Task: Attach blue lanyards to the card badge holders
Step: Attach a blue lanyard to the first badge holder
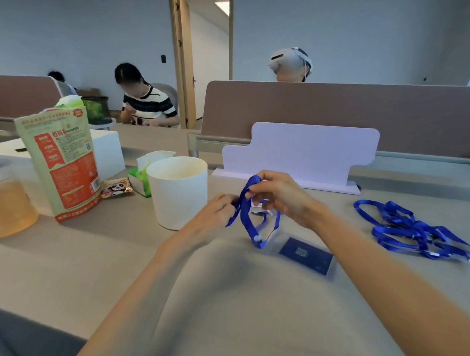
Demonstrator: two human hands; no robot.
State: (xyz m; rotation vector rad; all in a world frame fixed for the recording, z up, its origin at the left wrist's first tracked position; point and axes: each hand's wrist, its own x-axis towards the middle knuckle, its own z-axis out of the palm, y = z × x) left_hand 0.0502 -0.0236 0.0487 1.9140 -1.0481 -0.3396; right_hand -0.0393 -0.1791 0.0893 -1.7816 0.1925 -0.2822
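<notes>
On the bench (58, 263), at the left, stand a white cup (178, 192), a green and red snack bag (61, 164) and a jar of amber liquid (2, 205). A white board (301, 154) stands at the far side. A pile of blue lanyards (415, 231) lies at the right. In the middle, the left hand (215, 213) and the right hand (279, 197) each pinch one blue lanyard (246, 217), lifted above the bench. Its lower end hangs just beside a clear badge holder (304, 255) with a dark blue card, lying flat.
</notes>
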